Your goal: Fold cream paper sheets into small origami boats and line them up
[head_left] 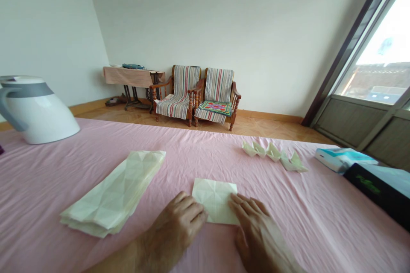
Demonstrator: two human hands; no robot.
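A pale creased square of paper (215,198) lies flat on the pink tablecloth (198,153) close to me. My left hand (179,226) rests with curled fingers on the sheet's left near edge. My right hand (256,230) lies with fingers stretched flat on its right near corner. Neither hand lifts the paper. A stack of similar creased sheets (115,192) lies to the left of my hands. Several small folded paper shapes (273,153) stand in a row at the far right of the cloth.
A white electric kettle (32,108) stands at the far left. A light blue box (342,158) and a black box (381,187) sit at the right edge. Beyond the table are two wooden chairs (198,96), a side table (133,77) and a large window (381,68).
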